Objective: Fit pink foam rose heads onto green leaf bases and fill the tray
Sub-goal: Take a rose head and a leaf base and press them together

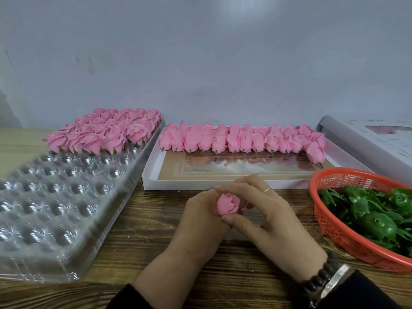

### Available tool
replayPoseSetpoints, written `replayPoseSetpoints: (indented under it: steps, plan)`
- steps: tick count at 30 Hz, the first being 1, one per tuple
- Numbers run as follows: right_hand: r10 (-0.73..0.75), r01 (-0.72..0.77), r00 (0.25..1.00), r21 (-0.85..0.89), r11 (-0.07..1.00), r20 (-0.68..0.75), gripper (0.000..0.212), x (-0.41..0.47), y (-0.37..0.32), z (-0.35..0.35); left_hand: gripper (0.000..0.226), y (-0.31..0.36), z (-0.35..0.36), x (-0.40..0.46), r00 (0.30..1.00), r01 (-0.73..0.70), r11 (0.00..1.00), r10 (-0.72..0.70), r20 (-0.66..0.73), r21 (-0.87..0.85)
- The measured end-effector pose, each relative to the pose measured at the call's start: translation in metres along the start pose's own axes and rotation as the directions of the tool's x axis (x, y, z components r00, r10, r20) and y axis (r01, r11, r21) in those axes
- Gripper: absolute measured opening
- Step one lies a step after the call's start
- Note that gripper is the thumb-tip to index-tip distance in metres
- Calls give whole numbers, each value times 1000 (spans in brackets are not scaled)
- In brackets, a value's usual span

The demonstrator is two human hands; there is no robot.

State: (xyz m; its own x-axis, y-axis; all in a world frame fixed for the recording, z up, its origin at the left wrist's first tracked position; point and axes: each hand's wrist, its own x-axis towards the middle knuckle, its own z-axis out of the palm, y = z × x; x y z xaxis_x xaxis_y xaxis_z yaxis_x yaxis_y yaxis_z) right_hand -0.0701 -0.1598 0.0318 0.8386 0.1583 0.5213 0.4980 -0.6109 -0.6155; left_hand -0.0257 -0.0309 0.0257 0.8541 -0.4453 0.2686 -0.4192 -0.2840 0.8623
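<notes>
Tray (pixel 73 221): lay at the left edge of the desk (pixel 145 246), within easy reach of the left hand; clear plastic, rows of round cups. Far rows filled, near rows bare, probably so that filling ran from the back toward the front without reaching over finished work.

Finished roses (pixel 107 130): stood upright in the far cups, packed touching, green tips showing under the nearest row. Judged roughly half of the cups filled.

Left hand (pixel 200 219): held at the middle of the desk, near the front edge, fingers curled round the rose head from below and behind. Gripped low, likely to keep the petals from crushing.

Rose head (pixel 228 205): sat between both hands, petals up and toward the camera. Whether a leaf base already sat beneath it could not be told, hidden by the fingers.

Right hand (pixel 274 210): fingers and thumb pinched round the right side of the same rose head, probably to steady or press it.

Box lid (pixel 151 175): lay behind the hands at mid-desk, shallow and white-rimmed, serving as stock holder.

Loose rose heads (pixel 243 139): lined along the far edge of the box lid, stubs pointing forward, handy for picking.

Basket (pixel 330 228): sat at the right edge of the desk, beside the right hand; orange mesh.

Leaf bases (pixel 376 221): heaped in the basket, green, each with a hole on top.
</notes>
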Motion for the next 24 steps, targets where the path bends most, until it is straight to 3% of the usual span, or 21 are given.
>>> replayPoseSetpoints:
  steps: [6, 11, 14, 18, 24]
  plan:
    - [22, -19, 999, 57, 998, -46, 12, 1, 0, 1, 17, -4, 2, 0, 999, -12, 1000, 12, 45, 9]
    - [58, -45, 984, 78, 996, -169, 15, 1, 2, -1, 60, -6, 4, 1, 1000, 13, 999, -13, 4, -35]
    - [54, -38, 978, 81, 996, -202, 19, 1, 3, -4, 49, -8, 4, 1, 998, 56, 998, -56, -14, 33]
    - [50, -43, 995, 91, 995, -85, 17, 0, 0, -3, 27, -9, 5, 1, 998, 67, 994, -67, -7, 86]
    - [-72, 73, 997, -70, 995, 11, 3, 3, -6, -3, 25, -6, 8, 0, 996, 67, 997, -65, 54, -36]
